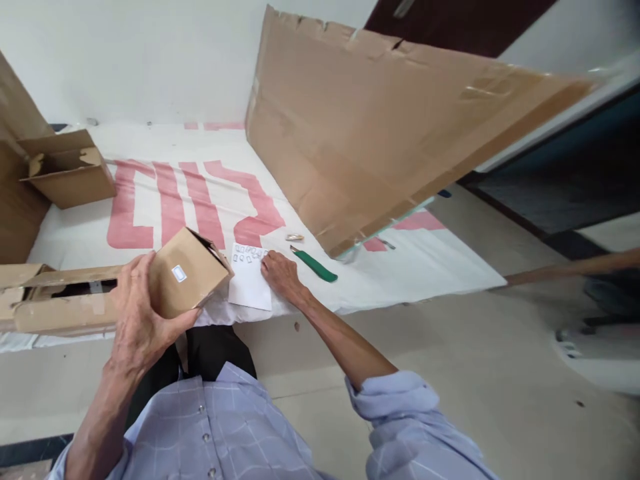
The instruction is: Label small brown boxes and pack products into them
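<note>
In the head view, my left hand grips a small brown cardboard box, thumb at its lower edge and fingers along its left side. A small white label with a blue border sits on the face turned up, and the box is tilted. My right hand rests at the upper right of a white sheet with rows of small printed shapes. Its fingers are curled together; whatever they pinch is hidden or too small to name. Just to the right lies a green utility knife.
A large cardboard panel leans over the table's right part. An open cardboard box stands at the back left. A long carton lies along the front left edge. A small slim item lies behind the knife on the white cloth.
</note>
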A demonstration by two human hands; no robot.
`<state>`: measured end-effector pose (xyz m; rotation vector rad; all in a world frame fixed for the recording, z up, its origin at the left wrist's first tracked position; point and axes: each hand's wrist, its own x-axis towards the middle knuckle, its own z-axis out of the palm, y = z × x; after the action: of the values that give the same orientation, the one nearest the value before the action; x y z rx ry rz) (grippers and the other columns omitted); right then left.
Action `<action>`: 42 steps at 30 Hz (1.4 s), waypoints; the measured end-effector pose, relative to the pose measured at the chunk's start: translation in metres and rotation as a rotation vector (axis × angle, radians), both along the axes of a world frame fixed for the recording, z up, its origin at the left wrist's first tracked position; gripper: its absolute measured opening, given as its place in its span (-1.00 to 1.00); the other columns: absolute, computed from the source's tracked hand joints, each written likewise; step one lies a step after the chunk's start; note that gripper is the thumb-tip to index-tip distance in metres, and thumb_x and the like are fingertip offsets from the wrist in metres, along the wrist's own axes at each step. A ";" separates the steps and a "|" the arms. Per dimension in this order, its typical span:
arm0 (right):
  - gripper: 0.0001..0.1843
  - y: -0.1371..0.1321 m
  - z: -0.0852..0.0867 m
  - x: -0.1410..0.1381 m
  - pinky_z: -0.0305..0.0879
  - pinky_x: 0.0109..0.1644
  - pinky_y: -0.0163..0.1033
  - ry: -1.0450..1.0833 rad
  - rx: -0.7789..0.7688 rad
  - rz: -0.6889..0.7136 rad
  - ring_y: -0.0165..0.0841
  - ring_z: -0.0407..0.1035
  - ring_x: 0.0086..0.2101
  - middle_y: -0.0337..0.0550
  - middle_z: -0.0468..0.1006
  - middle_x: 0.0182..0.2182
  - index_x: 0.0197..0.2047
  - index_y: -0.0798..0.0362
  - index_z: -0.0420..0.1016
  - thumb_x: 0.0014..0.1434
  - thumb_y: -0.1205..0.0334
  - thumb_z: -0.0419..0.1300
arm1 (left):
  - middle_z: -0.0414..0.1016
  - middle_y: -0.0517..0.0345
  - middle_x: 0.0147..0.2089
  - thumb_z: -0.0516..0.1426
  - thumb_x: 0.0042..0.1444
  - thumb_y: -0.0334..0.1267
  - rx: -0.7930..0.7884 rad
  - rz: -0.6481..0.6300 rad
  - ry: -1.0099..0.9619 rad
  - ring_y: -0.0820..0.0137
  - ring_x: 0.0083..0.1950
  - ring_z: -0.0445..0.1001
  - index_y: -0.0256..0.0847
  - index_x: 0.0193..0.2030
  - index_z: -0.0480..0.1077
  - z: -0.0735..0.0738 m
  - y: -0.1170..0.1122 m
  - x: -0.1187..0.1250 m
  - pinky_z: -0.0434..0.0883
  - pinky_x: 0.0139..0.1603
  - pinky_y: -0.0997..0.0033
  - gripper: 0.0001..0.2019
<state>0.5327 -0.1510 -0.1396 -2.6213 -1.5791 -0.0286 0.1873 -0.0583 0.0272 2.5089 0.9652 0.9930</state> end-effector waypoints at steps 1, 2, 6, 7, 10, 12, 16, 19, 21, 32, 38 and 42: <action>-0.74 -0.001 -0.001 -0.001 0.09 -0.21 -0.17 -0.001 0.002 0.005 -0.19 0.41 -0.05 0.08 0.60 -0.03 -0.13 0.09 0.59 0.46 0.33 0.06 | 0.39 -0.18 0.36 0.50 -0.15 -0.12 -0.004 0.004 0.003 -0.19 0.38 0.40 -0.06 0.46 0.15 0.000 -0.001 0.000 0.39 0.35 -0.28 0.03; -0.74 -0.001 -0.002 -0.002 0.10 -0.21 -0.17 -0.001 0.005 0.008 -0.18 0.41 -0.05 0.09 0.60 -0.04 -0.14 0.10 0.60 0.46 0.33 0.06 | 0.39 -0.18 0.36 0.50 -0.16 -0.14 -0.009 0.006 0.006 -0.18 0.37 0.41 -0.06 0.46 0.15 0.000 -0.002 0.000 0.41 0.33 -0.27 0.04; -0.72 -0.002 -0.005 -0.003 0.13 -0.20 -0.18 0.002 0.024 -0.001 -0.19 0.42 -0.06 0.09 0.62 -0.06 -0.16 0.10 0.61 0.45 0.33 0.05 | 0.39 -0.17 0.36 0.49 -0.16 -0.16 -0.027 0.000 0.006 -0.15 0.35 0.42 -0.03 0.45 0.14 0.001 -0.003 0.000 0.41 0.31 -0.27 0.03; -0.72 -0.002 -0.006 -0.003 0.14 -0.19 -0.19 0.004 0.030 -0.009 -0.20 0.43 -0.06 0.08 0.63 -0.06 -0.15 0.09 0.61 0.45 0.34 0.05 | 0.39 -0.17 0.37 0.49 -0.15 -0.15 -0.033 0.001 0.006 -0.16 0.35 0.42 -0.03 0.45 0.15 0.002 -0.002 0.000 0.41 0.31 -0.27 0.02; -0.72 -0.002 -0.006 0.001 0.19 -0.15 -0.21 0.017 0.051 -0.043 -0.22 0.47 -0.08 0.04 0.66 -0.07 -0.13 0.08 0.62 0.44 0.34 0.06 | 0.39 -0.18 0.37 0.49 -0.13 -0.10 -0.047 0.009 0.005 -0.18 0.37 0.40 -0.04 0.44 0.17 0.002 0.000 -0.001 0.39 0.32 -0.29 -0.01; -0.72 -0.002 -0.007 0.005 0.20 -0.13 -0.21 0.028 0.063 -0.070 -0.24 0.49 -0.11 0.01 0.68 -0.08 -0.13 0.07 0.63 0.42 0.34 0.07 | 0.39 -0.18 0.37 0.48 -0.12 -0.09 -0.050 0.007 0.000 -0.18 0.37 0.40 -0.05 0.45 0.18 0.002 0.001 -0.001 0.38 0.33 -0.30 -0.01; -0.72 -0.002 -0.007 0.014 0.19 -0.16 -0.20 0.041 0.076 -0.111 -0.23 0.50 -0.17 0.00 0.70 -0.13 -0.12 0.07 0.64 0.41 0.33 0.07 | 0.39 -0.18 0.37 0.48 -0.10 -0.06 -0.035 -0.001 -0.010 -0.19 0.38 0.40 -0.05 0.46 0.18 0.002 0.002 0.000 0.38 0.35 -0.30 -0.01; -0.71 -0.002 -0.006 0.019 0.17 -0.18 -0.19 0.038 0.079 -0.116 -0.22 0.50 -0.17 0.02 0.70 -0.10 -0.11 0.09 0.63 0.42 0.32 0.05 | 0.40 -0.19 0.37 0.47 -0.09 -0.03 -0.022 0.006 -0.012 -0.20 0.38 0.40 -0.06 0.46 0.18 0.003 0.002 0.001 0.38 0.35 -0.32 -0.02; -0.70 -0.001 -0.007 0.019 0.16 -0.18 -0.19 0.031 0.076 -0.107 -0.21 0.50 -0.15 0.05 0.69 -0.07 -0.10 0.10 0.63 0.44 0.32 0.04 | 0.41 -0.20 0.37 0.47 -0.07 -0.01 -0.011 0.000 -0.017 -0.21 0.38 0.40 -0.08 0.46 0.19 0.003 0.002 0.001 0.38 0.35 -0.33 -0.02; -0.73 -0.007 -0.008 -0.003 0.24 -0.10 -0.19 -0.003 0.030 -0.020 -0.13 0.41 0.08 0.12 0.60 0.11 -0.04 0.08 0.60 0.52 0.23 0.07 | 0.43 -0.21 0.34 0.46 -0.04 0.03 0.026 -0.015 -0.010 -0.19 0.35 0.43 -0.11 0.46 0.19 0.005 0.004 0.001 0.40 0.34 -0.32 -0.04; -0.66 -0.006 -0.006 0.000 0.26 -0.04 -0.14 -0.015 0.036 -0.027 -0.15 0.40 0.03 0.08 0.60 0.06 -0.05 0.06 0.59 0.56 0.24 -0.02 | 0.44 -0.19 0.33 0.46 -0.03 0.00 0.023 -0.010 -0.022 -0.19 0.35 0.43 -0.09 0.45 0.21 0.006 0.003 0.001 0.41 0.35 -0.33 -0.07; -0.69 -0.002 -0.008 -0.001 0.25 -0.01 -0.13 -0.028 0.048 -0.032 -0.14 0.38 0.00 0.09 0.60 0.04 0.04 0.06 0.58 0.53 0.26 0.00 | 0.43 -0.19 0.35 0.47 -0.07 0.00 0.007 0.000 -0.018 -0.21 0.37 0.41 -0.08 0.46 0.20 0.005 0.003 0.001 0.39 0.36 -0.34 -0.03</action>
<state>0.5319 -0.1526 -0.1475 -2.6208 -1.5255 -0.1045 0.1880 -0.0553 0.0319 2.5008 0.9580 1.0192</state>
